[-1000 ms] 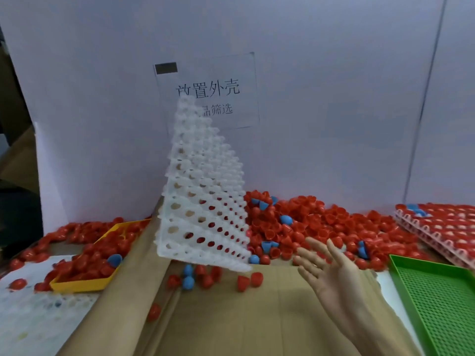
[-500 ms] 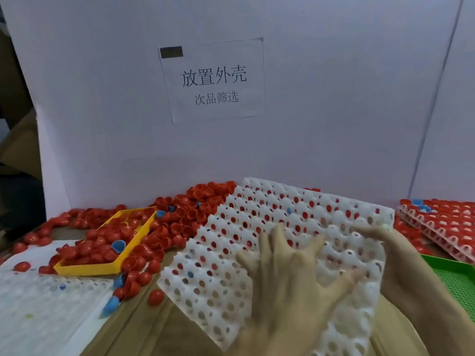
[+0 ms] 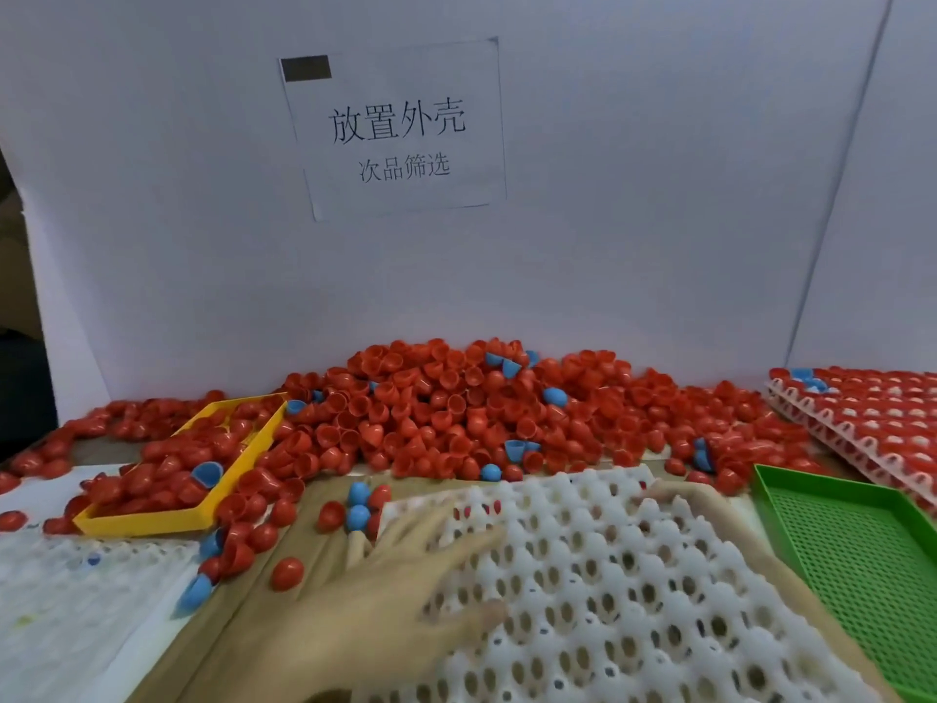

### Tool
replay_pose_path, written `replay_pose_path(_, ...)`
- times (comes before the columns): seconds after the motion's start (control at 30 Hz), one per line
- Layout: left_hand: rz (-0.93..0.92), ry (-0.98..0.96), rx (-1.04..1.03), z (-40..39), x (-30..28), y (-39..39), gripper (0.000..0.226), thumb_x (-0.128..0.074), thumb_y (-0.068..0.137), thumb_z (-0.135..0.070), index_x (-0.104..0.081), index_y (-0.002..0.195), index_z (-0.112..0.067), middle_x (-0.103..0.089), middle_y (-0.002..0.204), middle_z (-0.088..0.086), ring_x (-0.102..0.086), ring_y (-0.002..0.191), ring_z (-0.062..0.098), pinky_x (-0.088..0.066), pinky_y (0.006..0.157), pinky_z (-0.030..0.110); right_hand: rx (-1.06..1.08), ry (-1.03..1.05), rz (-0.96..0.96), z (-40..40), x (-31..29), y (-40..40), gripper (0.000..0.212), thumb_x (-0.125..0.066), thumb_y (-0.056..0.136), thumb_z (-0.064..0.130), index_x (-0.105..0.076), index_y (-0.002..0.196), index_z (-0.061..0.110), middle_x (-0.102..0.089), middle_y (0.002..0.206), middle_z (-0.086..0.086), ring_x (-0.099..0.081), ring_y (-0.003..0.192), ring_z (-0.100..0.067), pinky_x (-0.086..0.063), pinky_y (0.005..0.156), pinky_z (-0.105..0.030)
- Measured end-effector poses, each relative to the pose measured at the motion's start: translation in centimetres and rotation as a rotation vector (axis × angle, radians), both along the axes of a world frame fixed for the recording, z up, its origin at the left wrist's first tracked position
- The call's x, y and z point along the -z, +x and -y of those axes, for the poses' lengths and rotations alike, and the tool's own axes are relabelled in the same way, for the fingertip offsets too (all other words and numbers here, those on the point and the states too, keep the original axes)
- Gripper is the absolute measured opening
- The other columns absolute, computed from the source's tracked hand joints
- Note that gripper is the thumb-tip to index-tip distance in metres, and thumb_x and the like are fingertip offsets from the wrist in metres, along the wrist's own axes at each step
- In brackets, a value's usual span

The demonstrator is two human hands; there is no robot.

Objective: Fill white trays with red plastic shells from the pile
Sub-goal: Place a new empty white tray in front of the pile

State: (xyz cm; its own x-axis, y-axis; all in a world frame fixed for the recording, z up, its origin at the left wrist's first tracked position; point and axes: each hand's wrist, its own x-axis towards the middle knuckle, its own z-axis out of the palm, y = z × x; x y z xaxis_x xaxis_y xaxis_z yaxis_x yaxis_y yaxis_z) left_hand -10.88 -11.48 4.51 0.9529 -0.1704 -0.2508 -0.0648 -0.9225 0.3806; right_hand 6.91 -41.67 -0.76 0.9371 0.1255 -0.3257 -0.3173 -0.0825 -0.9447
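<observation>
An empty white tray (image 3: 634, 601) with rows of holed cups lies flat on the cardboard right in front of me. My left hand (image 3: 395, 591) presses on its left part with fingers spread. My right hand (image 3: 694, 499) holds the tray's far right corner, fingertips over the edge; the image is blurred there. Behind the tray, a big pile of red plastic shells (image 3: 456, 413) with a few blue ones mixed in runs along the white back board.
A yellow tray (image 3: 152, 520) of red shells sits at the left, with loose shells (image 3: 286, 573) near it. Another white tray (image 3: 76, 591) lies at the near left. A green mesh tray (image 3: 852, 560) is at the right, with stacked filled trays (image 3: 872, 418) behind it.
The white tray stood on edge against the pile, then came down and towards me, and now lies flat. Both hands have come onto it.
</observation>
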Motion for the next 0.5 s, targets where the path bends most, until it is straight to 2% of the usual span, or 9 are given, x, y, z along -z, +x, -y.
replay_pose_path(0.03,-0.051,0.053,0.024,-0.1,1.1,0.1,0.066,-0.030,0.080,-0.093,0.007,0.133,-0.084,0.031,0.151,-0.035,0.032,0.144,0.003,0.012,0.121,0.057,-0.057,-0.036,-0.007,-0.1,0.0,-0.4,0.043,-0.084,0.069,0.010,-0.070,0.109,0.001,-0.069,0.124,-0.027,-0.067,0.103,-0.035,-0.055,0.098,-0.051)
replay_pose_path(0.1,-0.075,0.109,0.017,0.2,3.4,0.1,0.070,-0.034,0.085,-0.087,0.011,0.137,-0.079,0.042,0.154,-0.023,0.037,0.145,0.009,0.012,0.121,0.053,-0.262,-0.003,-0.149,-0.4,0.2,-0.8,0.040,-0.084,0.059,0.006,-0.078,0.098,-0.002,-0.075,0.108,-0.023,-0.075,0.091,-0.036,-0.063,0.077,-0.046)
replay_pose_path(0.13,-0.077,0.130,0.031,0.4,3.9,0.1,0.071,-0.036,0.086,-0.085,0.012,0.139,-0.078,0.045,0.154,-0.019,0.040,0.144,0.010,0.014,0.121,0.052,-0.358,0.003,-0.177,-0.4,-0.1,-1.2,0.043,-0.084,0.060,0.004,-0.079,0.103,0.000,-0.076,0.108,-0.023,-0.076,0.093,-0.038,-0.063,0.075,-0.046)
replay_pose_path(0.2,-0.077,0.126,0.032,0.7,4.2,0.2,0.072,-0.037,0.087,-0.084,0.011,0.139,-0.077,0.047,0.154,-0.016,0.042,0.141,0.009,0.016,0.120,0.051,-0.422,-0.031,-0.124,0.1,-0.4,-0.9,0.055,-0.088,0.068,0.012,-0.072,0.120,0.006,-0.075,0.114,-0.023,-0.074,0.100,-0.042,-0.063,0.076,-0.048)
replay_pose_path(0.27,-0.070,0.103,0.047,0.8,4.2,0.0,0.070,-0.039,0.088,-0.083,0.010,0.139,-0.078,0.045,0.156,-0.015,0.041,0.139,0.007,0.015,0.121,0.050,-0.408,-0.041,-0.074,0.7,-0.5,-0.7,0.058,-0.091,0.073,0.027,-0.067,0.125,0.017,-0.076,0.115,-0.018,-0.074,0.101,-0.040,-0.064,0.073,-0.045)
replay_pose_path(0.3,-0.076,0.093,0.063,0.9,4.3,0.0,0.070,-0.041,0.089,-0.080,0.009,0.138,-0.079,0.044,0.156,-0.015,0.039,0.138,0.006,0.015,0.121,0.049,-0.375,-0.077,-0.048,0.8,-0.9,-1.1,0.060,-0.093,0.071,0.038,-0.065,0.122,0.029,-0.076,0.115,-0.011,-0.075,0.101,-0.035,-0.064,0.070,-0.039)
replay_pose_path(0.37,-0.089,0.128,0.096,1.4,4.7,0.0,0.077,-0.050,0.094,-0.070,0.013,0.137,-0.078,0.047,0.154,-0.015,0.041,0.138,0.006,0.015,0.121,0.050,-0.356,-0.211,0.068,0.7,-1.0,-1.6,0.060,-0.090,0.065,0.060,-0.055,0.113,0.053,-0.064,0.114,0.014,-0.068,0.097,-0.011,-0.059,0.061,-0.020)
replay_pose_path(0.43,-0.075,0.177,0.080,1.7,5.6,0.6,0.082,-0.047,0.092,-0.075,0.020,0.138,-0.075,0.052,0.151,-0.014,0.046,0.139,0.012,0.015,0.120,0.060,-0.316,-0.303,0.200,0.3,-0.9,-1.7,0.058,-0.078,0.067,0.069,-0.048,0.115,0.056,-0.055,0.114,0.025,-0.063,0.095,0.004,-0.053,0.060,-0.014)
replay_pose_path(0.5,0.003,0.170,0.030,1.2,6.2,1.4,0.077,-0.025,0.079,-0.095,0.022,0.137,-0.076,0.054,0.147,-0.018,0.052,0.136,0.013,0.017,0.113,0.069,-0.255,-0.398,0.340,0.0,-0.3,-1.4,0.058,-0.069,0.074,0.068,-0.049,0.125,0.050,-0.064,0.115,0.016,-0.066,0.096,0.002,-0.053,0.067,-0.016)
